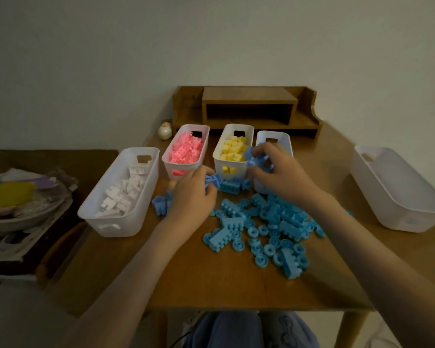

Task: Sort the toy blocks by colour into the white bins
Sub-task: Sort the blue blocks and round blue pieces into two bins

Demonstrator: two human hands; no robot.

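A pile of blue blocks and wheels [266, 229] lies on the wooden table [224, 285]. My left hand [194, 194] grips a blue block [214, 181] in front of the pink bin. My right hand [279, 172] holds several blue blocks [255, 159] over the rim of a white bin [284, 139], whose inside is mostly hidden by the hand. Other white bins hold white blocks [121, 194], pink blocks [186, 149] and yellow blocks [234, 148].
Another white bin [397, 192] stands at the table's right edge. A wooden shelf unit [249, 106] sits at the back, with a small round jar [165, 131] beside it. At the left, a plate with wrapped things [20, 197] lies on stacked books.
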